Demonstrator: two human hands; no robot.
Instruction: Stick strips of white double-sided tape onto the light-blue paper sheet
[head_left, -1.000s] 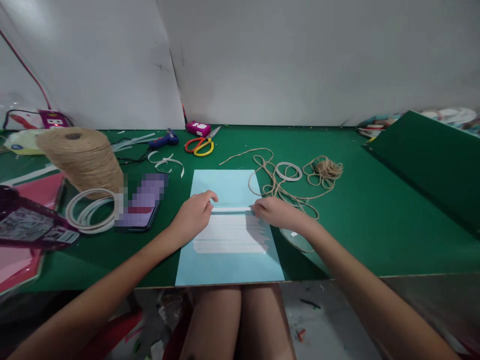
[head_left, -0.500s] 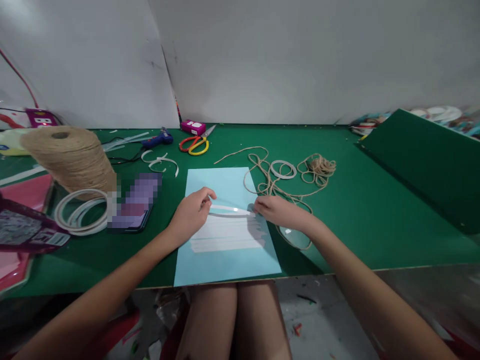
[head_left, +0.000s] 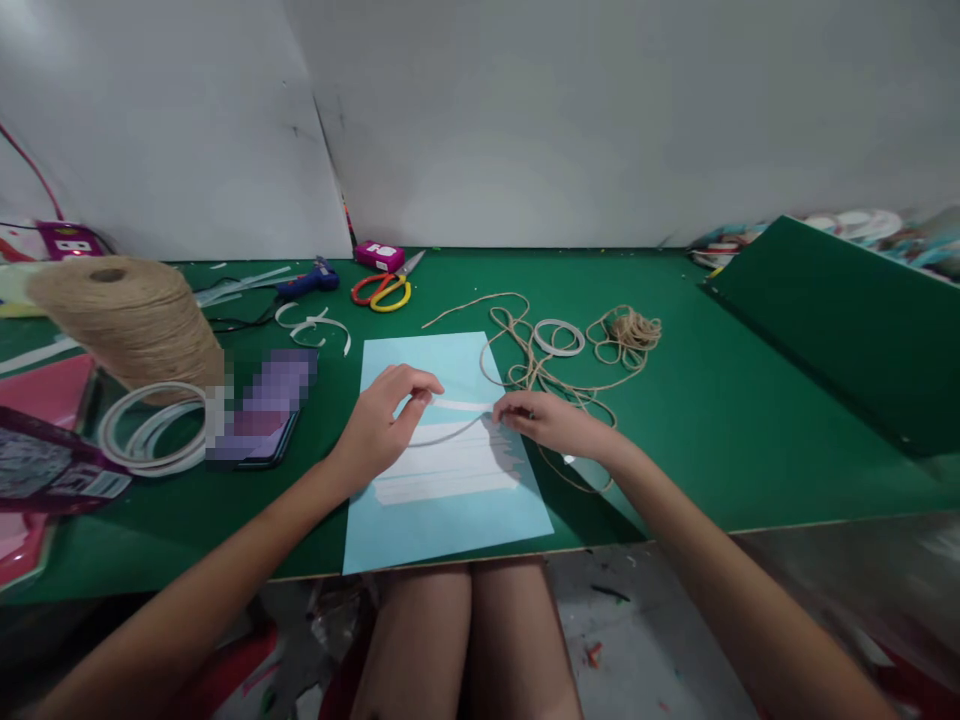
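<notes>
A light blue paper sheet (head_left: 420, 520) lies on the green table (head_left: 712, 420) in front of me, with several white tape strips (head_left: 450, 470) stuck across its middle. My left hand (head_left: 382, 420) pinches the left end of a thin white strip (head_left: 450, 434), which sags in a curve above the sheet. My right hand (head_left: 544, 420) pinches the strip's right end at the sheet's right edge. Both hands have their fingers closed on it.
A big jute twine spool (head_left: 135, 315), tape rings (head_left: 146, 435) and a phone (head_left: 262, 410) sit at left. Scissors (head_left: 382, 290) and a glue gun (head_left: 307, 280) lie at the back. Loose twine (head_left: 570, 350) and a tape roll (head_left: 559, 337) lie right of the sheet; a green board (head_left: 847, 320) leans at right.
The strip that lay flat across the sheet has lifted off between my hands and now sags in a curve. My left hand rose slightly; the view drifted a little.
</notes>
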